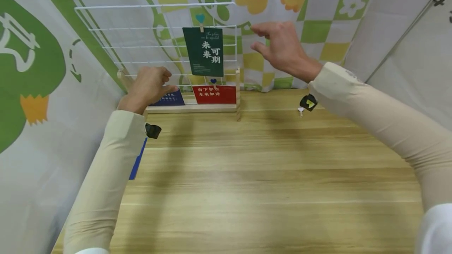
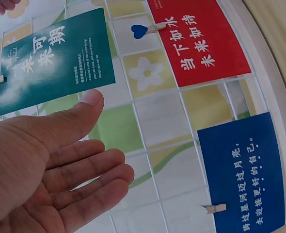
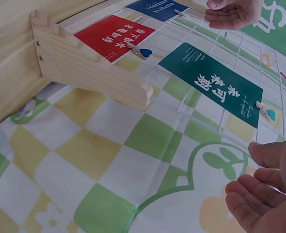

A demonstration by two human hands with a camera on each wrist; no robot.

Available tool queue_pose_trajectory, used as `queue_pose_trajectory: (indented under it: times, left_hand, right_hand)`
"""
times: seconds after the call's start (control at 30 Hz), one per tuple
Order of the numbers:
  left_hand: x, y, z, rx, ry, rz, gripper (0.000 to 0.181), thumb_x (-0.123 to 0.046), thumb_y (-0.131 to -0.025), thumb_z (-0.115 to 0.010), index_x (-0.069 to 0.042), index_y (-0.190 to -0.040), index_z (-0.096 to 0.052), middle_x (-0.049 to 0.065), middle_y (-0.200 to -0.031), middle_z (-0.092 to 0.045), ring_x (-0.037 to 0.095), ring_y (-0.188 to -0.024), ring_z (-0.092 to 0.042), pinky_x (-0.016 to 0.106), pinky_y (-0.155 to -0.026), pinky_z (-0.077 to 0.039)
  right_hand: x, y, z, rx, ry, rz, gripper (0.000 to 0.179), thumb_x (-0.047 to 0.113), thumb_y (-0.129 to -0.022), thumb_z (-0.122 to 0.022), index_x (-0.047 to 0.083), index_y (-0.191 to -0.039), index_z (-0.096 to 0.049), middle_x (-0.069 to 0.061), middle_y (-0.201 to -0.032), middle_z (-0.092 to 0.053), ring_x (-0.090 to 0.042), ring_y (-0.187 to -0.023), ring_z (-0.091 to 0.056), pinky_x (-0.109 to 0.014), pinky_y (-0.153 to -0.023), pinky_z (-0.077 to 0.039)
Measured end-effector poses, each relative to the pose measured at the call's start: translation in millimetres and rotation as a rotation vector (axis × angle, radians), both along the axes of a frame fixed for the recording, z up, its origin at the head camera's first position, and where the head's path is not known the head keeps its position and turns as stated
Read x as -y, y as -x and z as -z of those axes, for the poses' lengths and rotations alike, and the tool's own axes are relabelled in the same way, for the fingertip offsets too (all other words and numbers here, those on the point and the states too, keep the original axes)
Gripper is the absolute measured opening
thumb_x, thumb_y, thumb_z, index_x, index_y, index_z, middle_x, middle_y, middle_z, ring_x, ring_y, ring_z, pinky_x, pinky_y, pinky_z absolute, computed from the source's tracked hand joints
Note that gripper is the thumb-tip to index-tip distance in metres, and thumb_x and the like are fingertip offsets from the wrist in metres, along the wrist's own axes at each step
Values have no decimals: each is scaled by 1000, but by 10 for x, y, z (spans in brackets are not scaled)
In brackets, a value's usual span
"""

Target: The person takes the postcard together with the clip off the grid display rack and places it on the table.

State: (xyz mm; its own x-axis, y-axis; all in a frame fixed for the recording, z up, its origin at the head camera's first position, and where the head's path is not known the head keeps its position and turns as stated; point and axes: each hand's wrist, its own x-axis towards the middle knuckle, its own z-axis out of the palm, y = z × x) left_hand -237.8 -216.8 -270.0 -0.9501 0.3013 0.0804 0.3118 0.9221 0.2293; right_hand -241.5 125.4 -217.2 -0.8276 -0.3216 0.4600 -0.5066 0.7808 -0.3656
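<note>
A white wire grid rack [image 1: 155, 6] stands on a wooden base [image 1: 197, 109], with three cards on it. The dark green card [image 1: 206, 68] hangs from a clip with a teal heart [image 1: 200, 18]. Lower down is a red card [image 1: 226, 98] under a clip with a blue heart [image 2: 139, 32]. A blue card [image 2: 249, 170] sits at the lower left, partly behind my left hand [image 1: 146, 85] in the head view. That hand is held before the grid's left part, fingers loosely bent, holding nothing. To the right of the green card, my right hand [image 1: 284, 48] is raised with thumb and fingers apart, also holding nothing.
A small clip with a white heart [image 1: 301, 110] lies on the wooden table [image 1: 268, 175] below the right forearm. A blue flat item [image 1: 138, 160] shows partly beside the left sleeve. Patterned cloth [image 1: 321, 15] hangs behind the rack; a printed sheet [image 1: 88, 101] borders the left.
</note>
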Motion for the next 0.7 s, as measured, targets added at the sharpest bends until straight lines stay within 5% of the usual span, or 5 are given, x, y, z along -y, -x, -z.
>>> queue_pose_trajectory:
  times: [0.7]
  left_hand:
    - [-245,84,-107,-33,-48,28,49,-27,-90,-72,6,-124,-63,28,-119,-66,41,-108,-63,51,-92,-52]
  right_hand:
    - [253,31,-99,-4,-16,-61,39,15,-94,-66,6,-132,-60,-10,-135,-61,-27,-119,-64,-36,-104,-48]
